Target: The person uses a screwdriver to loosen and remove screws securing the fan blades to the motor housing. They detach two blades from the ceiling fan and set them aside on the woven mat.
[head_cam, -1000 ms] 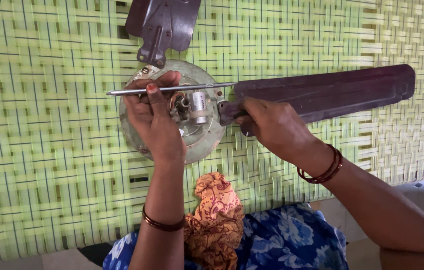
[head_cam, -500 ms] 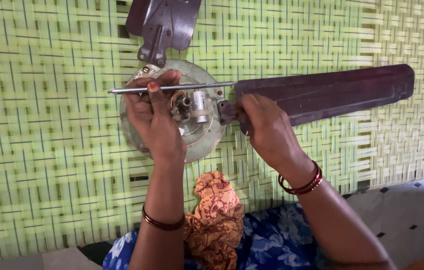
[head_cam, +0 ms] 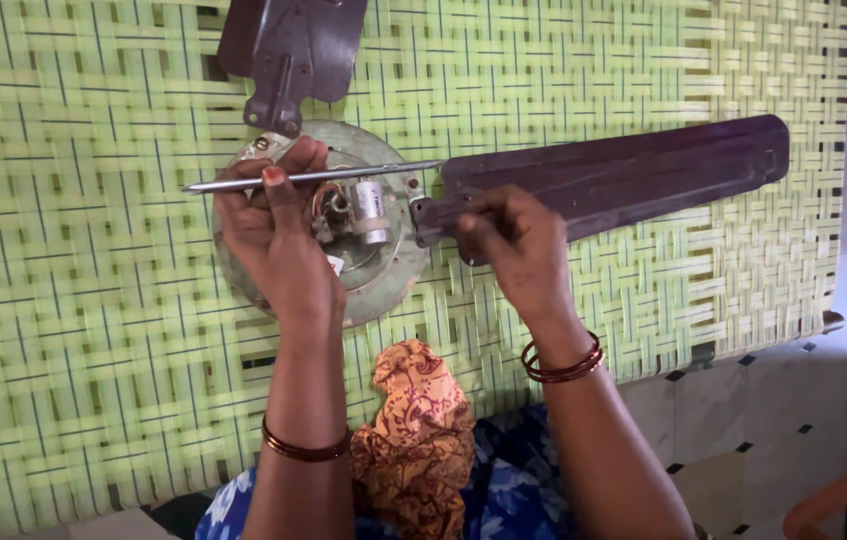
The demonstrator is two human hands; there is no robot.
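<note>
From the head view, the left hand (head_cam: 273,235) gripped a thin metal rod (head_cam: 313,176) laid across the round fan motor housing (head_cam: 383,270), while the right hand (head_cam: 513,245) closed on the root of the long dark fan blade (head_cam: 623,175) (a second blade (head_cam: 288,50) pointed away). The fan lay on a green woven cot (head_cam: 93,330). The rod might slip off the housing and snag the exposed capacitor (head_cam: 370,203) wiring.
</note>
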